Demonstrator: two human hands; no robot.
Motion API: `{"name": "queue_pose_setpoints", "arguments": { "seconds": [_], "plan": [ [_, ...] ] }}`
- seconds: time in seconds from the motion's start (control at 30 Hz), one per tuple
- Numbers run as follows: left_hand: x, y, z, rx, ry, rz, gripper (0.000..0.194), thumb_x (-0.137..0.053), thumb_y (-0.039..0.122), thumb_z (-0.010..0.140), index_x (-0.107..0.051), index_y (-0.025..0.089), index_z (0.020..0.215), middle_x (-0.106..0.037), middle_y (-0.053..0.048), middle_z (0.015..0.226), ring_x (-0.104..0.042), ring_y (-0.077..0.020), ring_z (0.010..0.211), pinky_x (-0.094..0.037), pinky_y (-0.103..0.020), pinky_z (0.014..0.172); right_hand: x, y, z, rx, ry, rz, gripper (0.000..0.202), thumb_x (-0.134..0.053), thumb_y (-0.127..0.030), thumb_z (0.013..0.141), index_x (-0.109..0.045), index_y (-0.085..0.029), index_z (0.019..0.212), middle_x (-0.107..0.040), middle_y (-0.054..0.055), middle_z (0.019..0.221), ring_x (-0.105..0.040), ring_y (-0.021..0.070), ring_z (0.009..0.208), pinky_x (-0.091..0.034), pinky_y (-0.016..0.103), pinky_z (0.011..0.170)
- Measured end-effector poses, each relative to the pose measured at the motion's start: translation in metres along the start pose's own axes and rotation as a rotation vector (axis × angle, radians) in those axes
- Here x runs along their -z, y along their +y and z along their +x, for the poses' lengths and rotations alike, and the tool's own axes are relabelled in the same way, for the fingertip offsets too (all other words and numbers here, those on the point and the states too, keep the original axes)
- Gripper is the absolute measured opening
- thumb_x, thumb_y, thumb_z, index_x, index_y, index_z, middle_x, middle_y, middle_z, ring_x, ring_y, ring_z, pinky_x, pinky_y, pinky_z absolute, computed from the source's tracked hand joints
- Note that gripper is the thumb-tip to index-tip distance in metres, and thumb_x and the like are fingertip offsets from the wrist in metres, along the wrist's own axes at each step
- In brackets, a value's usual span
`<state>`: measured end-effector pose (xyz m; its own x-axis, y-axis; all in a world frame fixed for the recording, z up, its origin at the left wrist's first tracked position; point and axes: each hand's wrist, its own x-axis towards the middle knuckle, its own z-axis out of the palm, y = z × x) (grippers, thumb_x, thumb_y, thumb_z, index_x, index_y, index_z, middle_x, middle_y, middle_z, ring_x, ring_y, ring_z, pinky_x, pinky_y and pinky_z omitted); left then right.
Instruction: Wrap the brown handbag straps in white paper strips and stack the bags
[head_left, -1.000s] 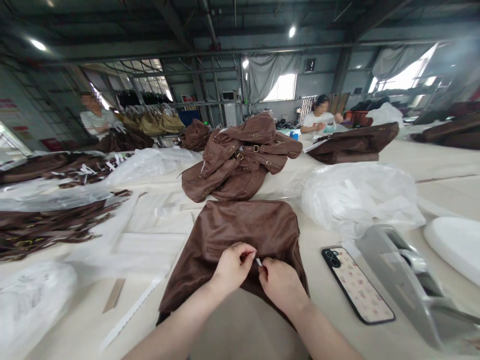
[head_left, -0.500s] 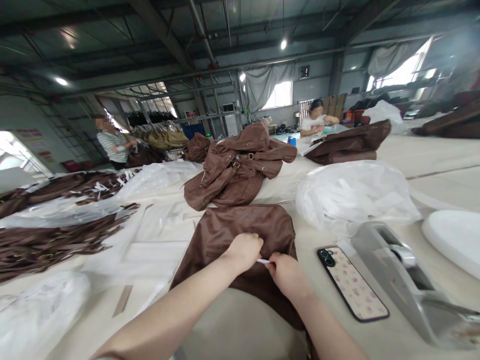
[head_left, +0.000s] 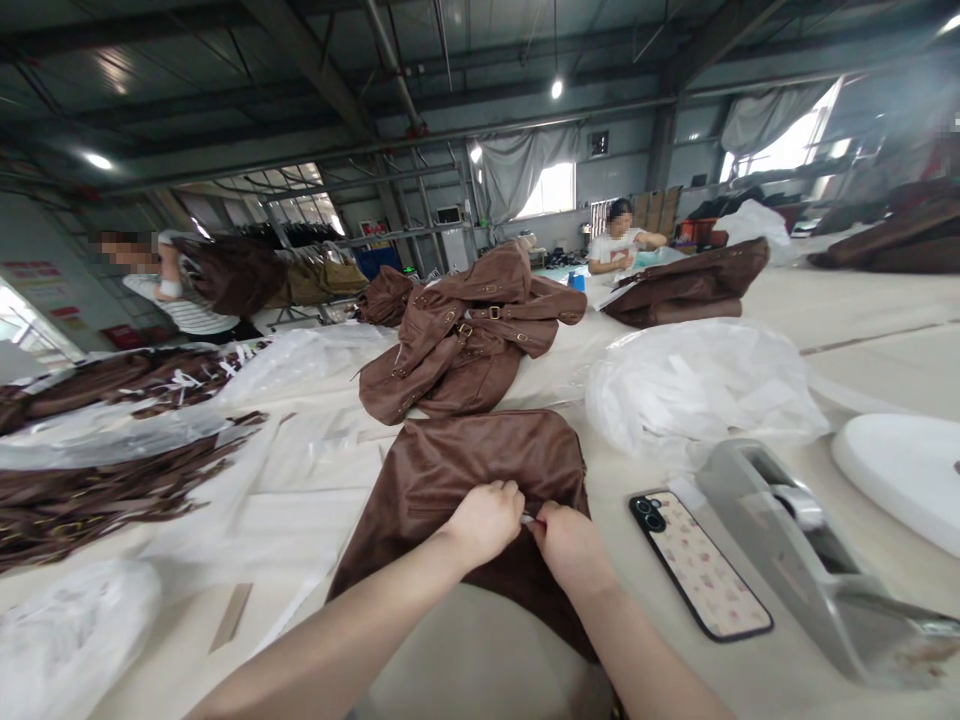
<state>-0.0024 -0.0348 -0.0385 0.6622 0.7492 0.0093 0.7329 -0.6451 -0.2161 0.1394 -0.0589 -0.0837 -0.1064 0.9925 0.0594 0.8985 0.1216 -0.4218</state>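
The two hands meet low over a brown bag (head_left: pixel 487 455), which lies flat on the pale table (head_left: pixel 196 615) right in front of the person. The right hand (head_left: pixel 568 545) is closed, with its thumb and finger pinching a small white piece (head_left: pixel 528 519). The left hand (head_left: pixel 491 518) is curled up at the other end of that piece, but its fingertips are hidden, so I cannot tell if it grips it too. Just to the right of the bag lies a phone (head_left: pixel 705 570) with its back facing up, and beside it sits a big gray tape holder (head_left: pixel 787 530). On the left are a puffy white plastic bundle (head_left: pixel 82 635) and a thin brown strip (head_left: pixel 231 617). A bit farther off, a pile of brown straps (head_left: pixel 97 490) is on the left, and a clear plastic bag (head_left: pixel 705 385) full of white stuff is on the right. Right behind the bag is a heap of brown bags (head_left: pixel 472 340) with shiny buckles. Past that, one more brown bag with a pointy end (head_left: pixel 690 285) lies to the right. Far back, a person on the left (head_left: pixel 191 312) lifts something brown, and a person on the right (head_left: pixel 616 250) sits near a window (head_left: pixel 551 190).
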Motion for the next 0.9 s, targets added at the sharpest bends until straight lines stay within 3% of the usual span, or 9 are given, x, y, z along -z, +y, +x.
{"name": "queue_pose_setpoints", "arguments": {
  "seconds": [0.2, 0.43, 0.7, 0.9],
  "plan": [
    [-0.002, -0.005, -0.005, 0.065, 0.117, -0.191, 0.002, -0.058, 0.020, 0.077, -0.056, 0.020, 0.078, -0.058, -0.003, 0.084, -0.056, -0.0175, 0.080, -0.045, -0.028, 0.072, -0.004, -0.003, 0.004, -0.036, 0.023, -0.026, 0.021, -0.042, -0.025, 0.094, -0.059, -0.013, 0.091, -0.069, 0.013, 0.084, -0.068, 0.0230, 0.078, -0.044, 0.030, 0.064],
    [-0.007, -0.009, 0.001, 0.109, 0.097, -0.266, 0.013, -0.064, 0.030, 0.079, -0.055, 0.021, 0.080, -0.057, -0.001, 0.084, -0.056, -0.0176, 0.081, -0.044, -0.028, 0.074, -0.001, -0.001, 0.001, -0.041, 0.032, -0.014, 0.014, -0.048, -0.025, 0.090, -0.057, -0.015, 0.087, -0.069, 0.010, 0.082, -0.067, 0.0211, 0.079, -0.043, 0.028, 0.065],
    [-0.020, -0.002, 0.000, 0.186, 0.165, -0.164, 0.003, -0.052, 0.022, 0.083, -0.054, 0.020, 0.085, -0.056, -0.006, 0.094, -0.055, -0.0224, 0.092, -0.045, -0.034, 0.081, -0.003, -0.007, -0.006, -0.052, 0.055, -0.038, 0.010, -0.049, -0.023, 0.086, -0.057, -0.017, 0.086, -0.069, 0.009, 0.083, -0.067, 0.0202, 0.079, -0.042, 0.027, 0.065],
    [-0.027, -0.003, 0.010, 0.333, 0.171, -0.177, 0.018, -0.054, 0.017, 0.075, -0.052, 0.019, 0.093, -0.056, -0.010, 0.099, -0.055, -0.0256, 0.095, -0.046, -0.037, 0.083, -0.005, -0.011, -0.007, -0.021, 0.067, -0.033, 0.012, -0.049, -0.024, 0.087, -0.058, -0.017, 0.086, -0.068, 0.008, 0.083, -0.066, 0.0202, 0.079, -0.042, 0.028, 0.067]
  ]
}}
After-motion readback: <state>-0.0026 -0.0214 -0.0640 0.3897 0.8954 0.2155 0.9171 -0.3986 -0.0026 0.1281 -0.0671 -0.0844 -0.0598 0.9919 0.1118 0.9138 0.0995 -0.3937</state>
